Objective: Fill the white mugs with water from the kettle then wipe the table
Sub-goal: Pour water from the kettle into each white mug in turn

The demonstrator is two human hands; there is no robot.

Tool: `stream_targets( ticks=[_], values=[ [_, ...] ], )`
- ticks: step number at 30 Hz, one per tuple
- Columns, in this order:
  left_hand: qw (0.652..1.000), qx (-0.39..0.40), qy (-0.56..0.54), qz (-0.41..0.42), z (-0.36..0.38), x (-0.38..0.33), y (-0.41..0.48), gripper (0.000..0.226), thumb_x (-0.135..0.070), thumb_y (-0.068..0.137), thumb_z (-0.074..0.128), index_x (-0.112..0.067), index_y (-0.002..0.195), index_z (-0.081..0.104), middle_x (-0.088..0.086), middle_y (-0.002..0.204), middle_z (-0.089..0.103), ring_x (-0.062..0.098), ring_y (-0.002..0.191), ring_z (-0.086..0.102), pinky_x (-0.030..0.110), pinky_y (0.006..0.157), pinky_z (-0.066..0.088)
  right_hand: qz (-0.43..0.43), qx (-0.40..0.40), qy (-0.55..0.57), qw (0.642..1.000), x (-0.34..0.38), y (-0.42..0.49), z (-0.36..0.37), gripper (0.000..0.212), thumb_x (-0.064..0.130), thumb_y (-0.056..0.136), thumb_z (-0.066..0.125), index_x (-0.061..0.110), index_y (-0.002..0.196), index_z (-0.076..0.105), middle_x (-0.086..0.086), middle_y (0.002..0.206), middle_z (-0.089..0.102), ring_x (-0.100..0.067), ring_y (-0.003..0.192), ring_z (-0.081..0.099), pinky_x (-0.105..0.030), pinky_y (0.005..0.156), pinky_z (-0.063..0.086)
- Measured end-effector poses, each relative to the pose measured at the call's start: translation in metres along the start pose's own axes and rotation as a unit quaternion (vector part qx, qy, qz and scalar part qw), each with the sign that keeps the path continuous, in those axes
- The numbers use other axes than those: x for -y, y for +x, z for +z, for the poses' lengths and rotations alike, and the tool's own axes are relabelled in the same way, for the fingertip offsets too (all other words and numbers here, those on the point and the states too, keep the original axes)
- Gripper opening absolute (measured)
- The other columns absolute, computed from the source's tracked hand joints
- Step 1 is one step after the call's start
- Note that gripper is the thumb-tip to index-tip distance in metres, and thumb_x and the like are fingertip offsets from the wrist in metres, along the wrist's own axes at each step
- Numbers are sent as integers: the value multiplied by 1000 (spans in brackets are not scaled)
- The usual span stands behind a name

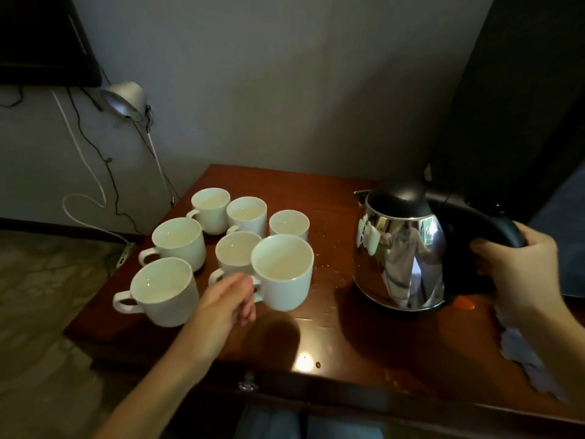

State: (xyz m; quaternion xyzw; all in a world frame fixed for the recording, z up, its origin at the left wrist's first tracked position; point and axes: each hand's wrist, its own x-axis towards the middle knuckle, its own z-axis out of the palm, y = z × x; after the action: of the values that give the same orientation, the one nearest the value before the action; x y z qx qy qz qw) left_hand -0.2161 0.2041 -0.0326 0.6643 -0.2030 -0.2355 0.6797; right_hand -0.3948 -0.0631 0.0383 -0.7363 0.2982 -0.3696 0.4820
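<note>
Several white mugs stand in a cluster on the left half of the brown wooden table (pixel 332 337). My left hand (pixel 228 299) pinches the handle of the nearest right-hand white mug (pixel 283 272), which is lifted slightly above the table and casts a shadow below it. Next to it are a front-left mug (pixel 161 293) and a middle mug (pixel 235 253). My right hand (pixel 519 264) grips the black handle of the shiny steel kettle (pixel 402 248), which stands upright on the table's right side, lid closed, spout facing left.
Small water drops lie on the table between mugs and kettle. A white cloth (pixel 525 350) lies at the table's right edge under my right forearm. A desk lamp (pixel 126 99), cables and a power strip (pixel 125 255) are on the left, past the table's edge.
</note>
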Motion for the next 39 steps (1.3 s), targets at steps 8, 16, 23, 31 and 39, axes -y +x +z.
stream_targets(
  ticks=[8,16,23,31,39],
  values=[
    [999,-2,32,14,10,43,0,37,-57,69,52,-24,52,47,-1,54,43,22,62,41,34,61,33,-5,2,-9,1000,2,-12,-13,35,-3,82,58,31,75,66,-13,77,66,-25,70,65,-36,56,57],
    [999,-14,49,15,12,63,1,44,-27,97,46,-21,53,47,3,56,43,21,60,42,31,62,36,-43,70,-40,996,8,-3,-8,38,-7,81,59,28,70,61,5,58,65,-3,52,61,-14,48,47],
    [999,-21,45,16,10,68,7,39,-22,97,44,-6,62,45,3,55,44,16,56,41,29,60,37,-147,149,-117,971,30,7,7,43,-14,70,63,29,72,63,-1,74,66,-9,59,61,-13,48,43],
    [999,-15,37,34,12,74,8,39,-19,98,43,-6,60,44,3,53,42,13,54,41,19,55,37,-199,186,-147,951,45,20,20,11,12,62,68,21,68,64,-2,73,65,-10,59,60,-19,51,43],
    [999,-21,26,43,11,77,8,38,-19,97,44,-6,61,44,4,54,41,13,53,40,18,53,37,-265,229,-209,913,64,33,28,8,19,62,67,21,69,62,-5,72,63,-20,63,61,-29,55,45]
  ],
)
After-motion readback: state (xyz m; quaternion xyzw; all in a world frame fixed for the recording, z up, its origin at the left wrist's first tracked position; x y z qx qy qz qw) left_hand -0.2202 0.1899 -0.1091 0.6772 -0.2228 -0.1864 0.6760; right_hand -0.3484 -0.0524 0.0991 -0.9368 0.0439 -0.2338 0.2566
